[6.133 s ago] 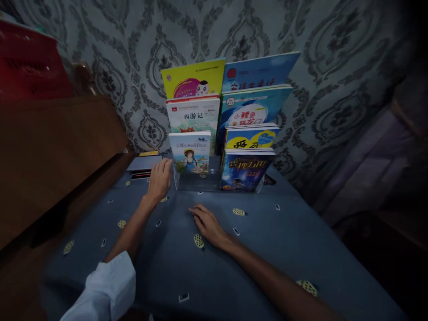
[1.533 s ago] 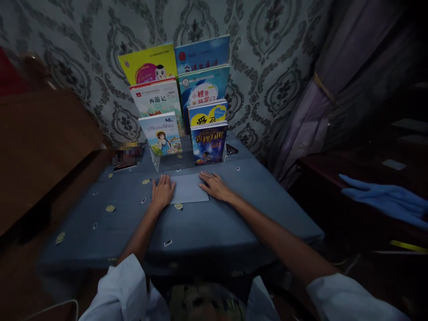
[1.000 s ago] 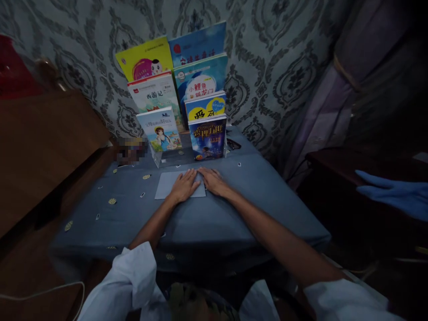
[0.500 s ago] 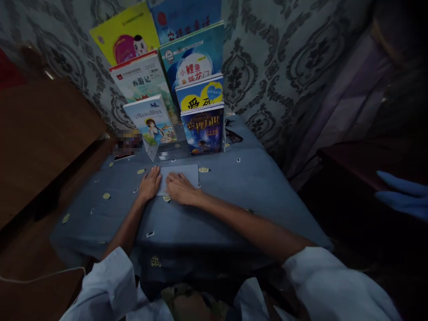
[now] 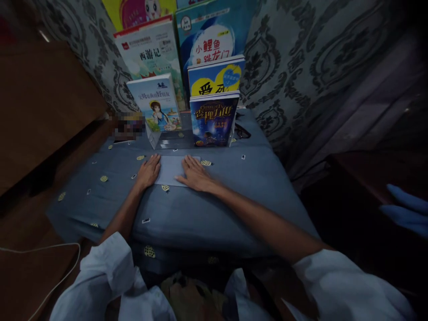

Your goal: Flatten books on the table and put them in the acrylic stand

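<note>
A flat, light blue-grey rectangle (image 5: 171, 170), perhaps paper or folded cloth, lies on the patterned tablecloth just in front of the book stand. Resting on its left edge is my left hand (image 5: 149, 171), palm down with the fingers stretched out. My right hand (image 5: 196, 174) lies flat across its right end, fingers extended and thumb spread toward the middle. Between the two hands the surface of the rectangle shows bare. Neither hand grips anything.
A clear stand (image 5: 170, 141) behind the hands bears several upright books, among them a dark blue one (image 5: 214, 120) and a white one (image 5: 156, 104). Glasses (image 5: 242, 131) lie behind it on the right. Blue finger-like shapes (image 5: 408, 207) show at far right; a white cable (image 5: 67, 272) hangs lower left.
My right hand has slid right across the rectangle, from its middle to its right end, and its curled fingers have straightened. My left hand has stayed at the left edge. The view has shifted somewhat.
</note>
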Demonstrator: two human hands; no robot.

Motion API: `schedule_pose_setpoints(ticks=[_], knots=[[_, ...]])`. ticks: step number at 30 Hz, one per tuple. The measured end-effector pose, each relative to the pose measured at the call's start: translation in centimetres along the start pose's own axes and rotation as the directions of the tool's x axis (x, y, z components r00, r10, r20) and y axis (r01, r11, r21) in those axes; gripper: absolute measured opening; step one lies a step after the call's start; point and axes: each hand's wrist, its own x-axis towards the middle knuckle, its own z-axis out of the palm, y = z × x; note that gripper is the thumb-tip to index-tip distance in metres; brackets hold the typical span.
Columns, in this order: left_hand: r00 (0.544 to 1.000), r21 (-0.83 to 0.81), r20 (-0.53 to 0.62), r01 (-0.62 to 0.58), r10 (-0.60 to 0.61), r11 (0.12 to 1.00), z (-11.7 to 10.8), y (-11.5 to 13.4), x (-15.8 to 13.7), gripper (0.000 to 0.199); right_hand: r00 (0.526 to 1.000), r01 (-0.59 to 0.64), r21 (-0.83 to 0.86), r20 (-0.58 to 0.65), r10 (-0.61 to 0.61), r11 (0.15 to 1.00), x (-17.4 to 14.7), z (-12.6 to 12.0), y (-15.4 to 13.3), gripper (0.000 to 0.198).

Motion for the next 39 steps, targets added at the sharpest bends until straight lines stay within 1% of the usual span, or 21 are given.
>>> schedule_pose_setpoints(ticks=[5,10,13,17,22,25,27,30,32,34,36,39], knots=[[1.0,0.018,0.016,0.006,-0.006,1.0,-0.5,0.5,-0.3,0.053,1.0,0.016,-0.008,-0.018,-0.017,1.0,-0.2,-0.3,0.5,0.067],[1.0,0.036,0.009,0.005,-0.005,0.999,-0.7,1.0,-0.7,0.052,0.999,-0.049,-0.02,-0.022,0.049,0.999,-0.6,-0.9,0.4,0.054],[0.999,0.052,0.019,0.033,-0.034,0.998,-1.0,1.5,-1.1,0.054,0.997,-0.071,-0.008,-0.033,0.07,0.997,-0.8,-1.1,0.7,0.05],[0.995,0.094,0.061,0.07,-0.076,0.993,-1.6,2.9,-2.0,0.059,0.996,-0.067,0.005,-0.066,0.067,0.998,-0.6,-0.7,1.4,0.047],[0.996,0.146,0.082,0.021,-0.033,0.989,-1.8,5.8,-3.5,0.064,0.988,-0.055,-0.006,-0.148,0.054,0.998,-0.4,0.1,1.9,0.046],[0.995,0.141,0.079,-0.065,0.055,0.988,-1.3,7.7,-4.4,0.065,0.981,-0.034,-0.007,-0.191,0.032,0.999,-0.4,0.5,2.1,0.047],[0.981,0.116,0.073,-0.185,0.178,0.976,-0.8,8.5,-4.9,0.067,0.976,-0.013,-0.003,-0.216,0.012,1.0,-0.4,0.7,2.3,0.047],[0.934,0.086,0.049,-0.356,0.353,0.93,-0.4,8.6,-5.2,0.074,0.972,0.009,0.003,-0.236,-0.008,1.0,-0.5,0.9,2.7,0.048],[0.908,0.087,0.022,-0.419,0.419,0.904,-0.4,8.0,-5.0,0.073,0.971,0.013,0.008,-0.237,-0.011,1.0,-0.5,0.9,2.8,0.048],[0.881,0.1,-0.013,-0.47,0.473,0.877,-0.5,7.4,-4.6,0.069,0.971,0.016,0.015,-0.238,-0.012,1.0,-0.6,0.8,2.8,0.046],[0.844,0.126,-0.043,-0.526,0.534,0.841,-0.6,7.0,-4.3,0.064,0.971,0.017,0.029,-0.238,-0.009,0.999,-0.7,0.6,2.7,0.045],[0.78,0.188,-0.042,-0.608,0.624,0.772,-0.6,7.3,-4.1,0.051,0.974,0.006,0.072,-0.228,0.01,0.997,-0.7,0.1,2.9,0.043]])
